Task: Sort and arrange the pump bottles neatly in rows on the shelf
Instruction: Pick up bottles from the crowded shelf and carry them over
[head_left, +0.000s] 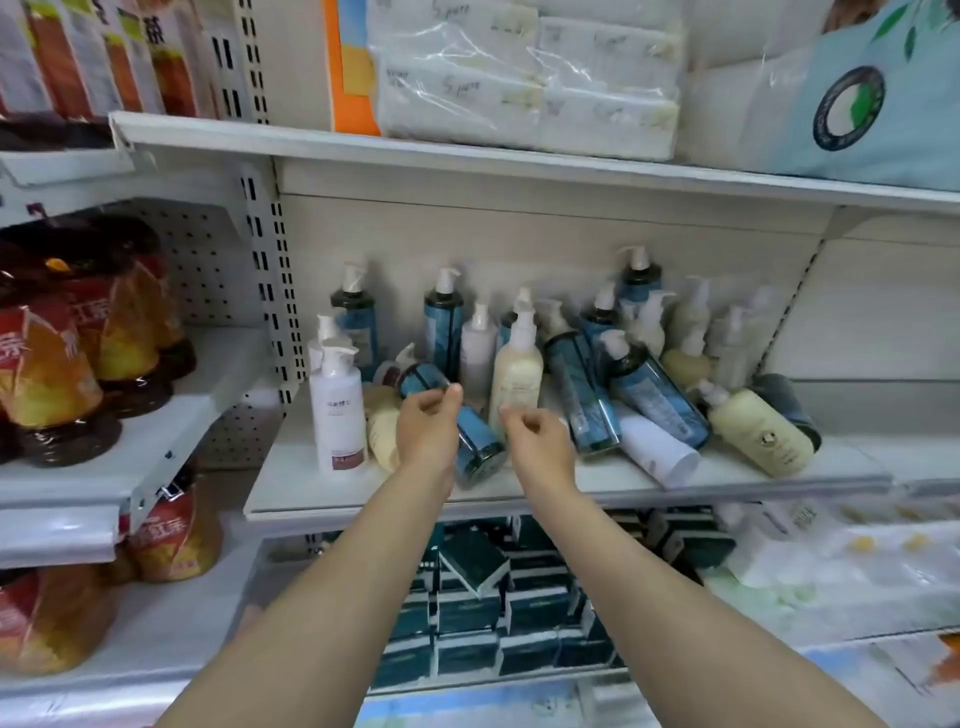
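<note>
Pump bottles stand and lie mixed on the white shelf (753, 475). A white bottle (337, 410) stands upright at the left and a cream bottle (517, 382) in the middle, with blue bottles (444, 327) upright at the back. A blue bottle (480, 447) lies on its side at the front. My left hand (428, 426) hovers right over it, fingers loosely curled, holding nothing that I can see. My right hand (535, 436) hangs beside it, in front of the cream bottle, also loosely curled and empty. More blue (657, 397), white (660, 449) and cream (758, 431) bottles lie tipped over at the right.
The upper shelf (467, 156) overhangs the bottles and carries wrapped tissue packs (524, 88). Red drink bottles (47, 374) fill the neighbouring bay at the left. Dark green boxes (478, 608) are stacked on the shelf below. Bare shelf shows along the front edge and far right.
</note>
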